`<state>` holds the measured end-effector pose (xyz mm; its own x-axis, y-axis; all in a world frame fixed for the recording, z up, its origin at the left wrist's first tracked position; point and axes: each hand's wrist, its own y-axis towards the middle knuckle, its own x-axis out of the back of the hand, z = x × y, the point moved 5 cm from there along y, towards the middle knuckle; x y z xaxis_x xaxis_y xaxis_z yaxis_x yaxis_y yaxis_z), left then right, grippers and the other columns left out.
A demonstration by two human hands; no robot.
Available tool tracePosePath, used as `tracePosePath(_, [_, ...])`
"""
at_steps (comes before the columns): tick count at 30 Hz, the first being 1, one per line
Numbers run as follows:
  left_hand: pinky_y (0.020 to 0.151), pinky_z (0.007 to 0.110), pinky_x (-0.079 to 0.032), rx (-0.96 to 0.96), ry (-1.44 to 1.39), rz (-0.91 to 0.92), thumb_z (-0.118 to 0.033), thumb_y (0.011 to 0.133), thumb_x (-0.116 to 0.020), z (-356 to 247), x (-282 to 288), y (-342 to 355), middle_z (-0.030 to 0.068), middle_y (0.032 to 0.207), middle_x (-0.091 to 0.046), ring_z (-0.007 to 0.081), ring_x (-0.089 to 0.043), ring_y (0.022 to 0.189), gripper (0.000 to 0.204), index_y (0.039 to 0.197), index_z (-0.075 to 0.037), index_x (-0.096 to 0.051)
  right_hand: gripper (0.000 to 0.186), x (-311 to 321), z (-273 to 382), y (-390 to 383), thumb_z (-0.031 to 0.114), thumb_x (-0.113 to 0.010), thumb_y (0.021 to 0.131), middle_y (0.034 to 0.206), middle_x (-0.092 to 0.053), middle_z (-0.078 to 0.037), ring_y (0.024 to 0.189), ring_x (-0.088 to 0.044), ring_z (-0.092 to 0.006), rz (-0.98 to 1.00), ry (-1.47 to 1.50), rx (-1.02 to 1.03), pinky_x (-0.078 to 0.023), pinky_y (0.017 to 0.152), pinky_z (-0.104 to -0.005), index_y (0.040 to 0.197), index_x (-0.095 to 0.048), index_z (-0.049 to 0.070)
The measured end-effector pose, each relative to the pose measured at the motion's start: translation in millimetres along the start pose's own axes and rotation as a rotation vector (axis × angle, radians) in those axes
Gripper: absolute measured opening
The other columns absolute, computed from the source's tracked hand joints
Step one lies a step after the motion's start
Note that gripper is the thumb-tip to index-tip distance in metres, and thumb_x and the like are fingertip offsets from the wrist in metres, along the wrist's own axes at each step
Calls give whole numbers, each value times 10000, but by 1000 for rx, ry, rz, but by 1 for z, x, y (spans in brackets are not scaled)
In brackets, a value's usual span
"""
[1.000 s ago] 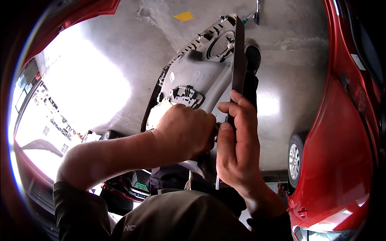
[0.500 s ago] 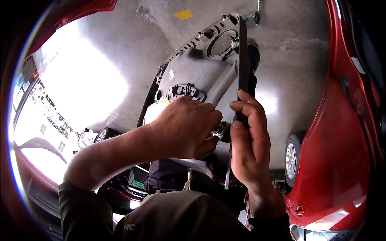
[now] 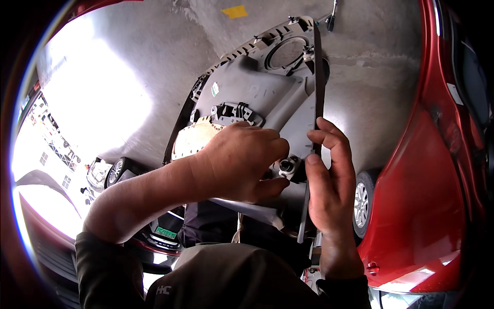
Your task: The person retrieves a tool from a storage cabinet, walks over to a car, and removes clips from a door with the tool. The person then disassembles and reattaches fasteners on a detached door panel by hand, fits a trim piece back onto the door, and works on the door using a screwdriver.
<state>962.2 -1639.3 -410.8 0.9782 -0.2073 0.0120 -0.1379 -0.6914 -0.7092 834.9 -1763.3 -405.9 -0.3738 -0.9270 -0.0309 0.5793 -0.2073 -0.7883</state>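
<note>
A grey car door trim panel (image 3: pixel 247 85) stands in front of me with its back side facing up, metal clips along its rim. My right hand (image 3: pixel 332 177) holds the panel's right edge, thumb on the inner side and fingers bent around the outside. My left hand (image 3: pixel 242 162) is closed over the lower part of the panel. Its curled index finger and thumb lie to either side of a white and black clip (image 3: pixel 288 166) near that edge. Whatever may be inside the left fingers is hidden.
A red car (image 3: pixel 411 226) with a silver wheel (image 3: pixel 363 201) stands at the right. On the concrete floor lie a yellow patch (image 3: pixel 234 11) and a ratchet-like tool (image 3: pixel 331 21). More cars (image 3: pixel 121 172) stand at the left, beside strong glare.
The panel and both hands have shifted slightly to the right in view. A gap now shows more of the clip between my left index finger and thumb.
</note>
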Motion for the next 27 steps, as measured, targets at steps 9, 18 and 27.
tracePosePath(9, [997,449,-502,455,-244,-351,-209,1045,-479,146,-44,-169,247,1091,-678,405,-648,1103,334,1106,41,-693,788,5,17,-20,87,-645,950,1499,-540,-175,1381,-519,-223,217,119,-310,-376,1184,-360,1635,-274,-33])
tracePosePath(18, [1042,469,-461,323,-214,-277,-190,1032,-449,144,-76,-257,197,1125,-665,381,-616,1110,316,1048,-1,-702,806,13,32,-21,-11,-503,874,1479,-518,-2,851,-444,-53,67,57,-481,-413,816,-201,1660,-345,68])
tracePosePath(27, [980,522,-507,342,-259,-245,-436,971,-566,132,-88,-250,226,1063,-691,444,-648,1093,473,1252,-65,-649,771,24,25,-12,58,-494,841,1410,-567,-10,943,-496,-76,54,43,-532,-434,931,-220,1610,-479,113])
